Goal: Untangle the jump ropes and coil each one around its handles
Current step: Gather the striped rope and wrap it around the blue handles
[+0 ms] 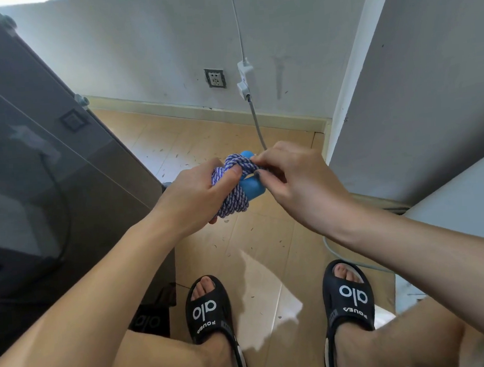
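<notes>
Both forearms are bare to the frame edge, entering from about 7 and 4 o'clock; no sleeves, watch or rings show. The left hand (198,195) and right hand (295,179) are ungloved. Bare knees and shins sit at 6 o'clock. Each foot wears a black open-toe slide: the left sandal (209,310) and right sandal (349,296) carry white "alo" lettering and a smaller "FOUEA" marking.

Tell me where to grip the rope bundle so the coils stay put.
Grip across the wrapped middle of the rope, coming from the left side as the left hand does, thumb over the coils. The blue handles stick out on the right, so that end stays free for the right hand to tuck the end.
</notes>
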`<move>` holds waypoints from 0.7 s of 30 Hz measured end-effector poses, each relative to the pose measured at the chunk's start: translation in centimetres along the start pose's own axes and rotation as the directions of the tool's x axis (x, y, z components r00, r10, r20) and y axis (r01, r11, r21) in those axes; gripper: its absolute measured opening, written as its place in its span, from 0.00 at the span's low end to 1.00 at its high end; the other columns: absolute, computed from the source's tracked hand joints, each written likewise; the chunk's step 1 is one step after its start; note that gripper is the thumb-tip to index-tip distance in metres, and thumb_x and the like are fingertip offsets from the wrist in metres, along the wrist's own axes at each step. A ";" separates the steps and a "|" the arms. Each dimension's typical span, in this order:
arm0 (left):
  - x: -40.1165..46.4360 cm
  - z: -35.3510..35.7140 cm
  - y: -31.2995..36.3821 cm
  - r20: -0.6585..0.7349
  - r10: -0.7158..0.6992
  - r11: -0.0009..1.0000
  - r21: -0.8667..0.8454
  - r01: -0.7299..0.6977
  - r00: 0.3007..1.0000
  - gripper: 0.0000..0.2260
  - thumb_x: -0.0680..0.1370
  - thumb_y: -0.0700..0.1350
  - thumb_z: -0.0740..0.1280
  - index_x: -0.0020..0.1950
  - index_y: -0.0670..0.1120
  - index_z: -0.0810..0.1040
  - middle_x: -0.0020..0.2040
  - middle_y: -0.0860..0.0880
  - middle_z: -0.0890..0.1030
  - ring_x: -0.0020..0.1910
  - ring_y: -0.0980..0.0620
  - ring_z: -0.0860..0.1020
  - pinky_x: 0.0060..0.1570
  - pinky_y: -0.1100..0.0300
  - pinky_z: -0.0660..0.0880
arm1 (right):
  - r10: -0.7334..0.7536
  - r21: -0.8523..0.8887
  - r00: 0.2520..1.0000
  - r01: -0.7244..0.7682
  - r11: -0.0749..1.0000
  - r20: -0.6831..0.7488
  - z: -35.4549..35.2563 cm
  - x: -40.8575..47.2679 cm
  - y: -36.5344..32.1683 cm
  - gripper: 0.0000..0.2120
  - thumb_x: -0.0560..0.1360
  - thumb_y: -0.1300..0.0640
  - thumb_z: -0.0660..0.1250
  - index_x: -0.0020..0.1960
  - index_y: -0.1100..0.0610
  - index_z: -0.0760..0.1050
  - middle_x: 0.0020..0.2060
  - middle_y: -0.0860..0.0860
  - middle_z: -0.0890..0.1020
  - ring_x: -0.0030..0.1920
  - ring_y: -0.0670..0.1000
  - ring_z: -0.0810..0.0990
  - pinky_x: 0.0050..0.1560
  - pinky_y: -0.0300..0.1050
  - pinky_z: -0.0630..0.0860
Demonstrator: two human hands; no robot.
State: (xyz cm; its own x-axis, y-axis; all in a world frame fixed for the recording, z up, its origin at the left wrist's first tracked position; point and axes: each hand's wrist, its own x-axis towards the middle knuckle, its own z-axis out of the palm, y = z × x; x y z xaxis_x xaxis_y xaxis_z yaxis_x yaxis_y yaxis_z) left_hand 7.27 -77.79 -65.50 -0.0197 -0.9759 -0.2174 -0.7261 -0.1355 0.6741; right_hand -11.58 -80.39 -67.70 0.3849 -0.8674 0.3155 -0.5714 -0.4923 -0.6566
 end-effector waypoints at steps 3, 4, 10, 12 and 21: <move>0.3 0.2 0.1 -0.030 0.012 0.998 0.066 -0.010 0.999 0.15 0.81 0.64 0.58 0.51 0.54 0.74 0.38 0.51 0.83 0.31 0.54 0.82 0.33 0.51 0.81 | 0.006 -0.088 1.000 -0.008 0.996 -0.018 -0.1 -0.2 -0.4 0.09 0.79 0.56 0.62 0.56 0.53 0.78 0.45 0.49 0.81 0.44 0.54 0.78 0.44 0.54 0.76; 0.3 0.2 0.2 -0.031 0.010 0.997 0.075 -0.007 0.999 0.16 0.81 0.65 0.58 0.51 0.54 0.74 0.38 0.51 0.83 0.31 0.55 0.82 0.33 0.51 0.82 | 0.025 -0.108 0.999 -0.028 0.994 -0.026 -0.2 -0.2 -0.6 0.08 0.79 0.55 0.62 0.56 0.53 0.76 0.45 0.49 0.82 0.44 0.55 0.79 0.44 0.53 0.76; 0.8 0.6 0.1 -0.081 -0.015 0.978 0.207 0.032 0.997 0.20 0.79 0.69 0.55 0.50 0.54 0.73 0.38 0.53 0.82 0.33 0.54 0.82 0.40 0.44 0.82 | 0.244 0.057 0.970 -0.243 0.968 -0.017 0.0 0.6 -0.1 0.06 0.77 0.56 0.65 0.49 0.48 0.80 0.41 0.44 0.83 0.43 0.48 0.80 0.43 0.46 0.75; 0.9 0.8 0.2 -0.110 -0.007 0.969 0.246 0.034 0.994 0.21 0.79 0.69 0.55 0.50 0.53 0.73 0.37 0.53 0.82 0.33 0.53 0.81 0.40 0.43 0.81 | 0.342 0.220 0.940 -0.336 0.916 0.013 0.0 0.9 0.3 0.06 0.76 0.57 0.68 0.48 0.48 0.82 0.40 0.43 0.84 0.43 0.44 0.81 0.43 0.41 0.75; 1.4 0.8 0.2 -0.135 0.006 0.944 0.329 0.039 0.991 0.21 0.77 0.69 0.55 0.49 0.53 0.71 0.36 0.52 0.82 0.36 0.50 0.81 0.42 0.45 0.80 | 0.470 0.559 0.843 -0.529 0.639 0.261 -1.0 2.0 1.4 0.04 0.75 0.63 0.71 0.48 0.57 0.82 0.40 0.51 0.83 0.40 0.48 0.78 0.40 0.38 0.74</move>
State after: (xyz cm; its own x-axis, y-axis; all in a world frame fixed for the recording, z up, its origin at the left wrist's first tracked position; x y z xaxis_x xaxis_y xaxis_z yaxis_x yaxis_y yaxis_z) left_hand 6.53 -79.04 -66.18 0.0692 -0.9908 -0.1162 -0.9119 -0.1101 0.3953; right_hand -12.30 -82.90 -67.33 0.2449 -0.9440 -0.2213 -0.1635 0.1848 -0.9691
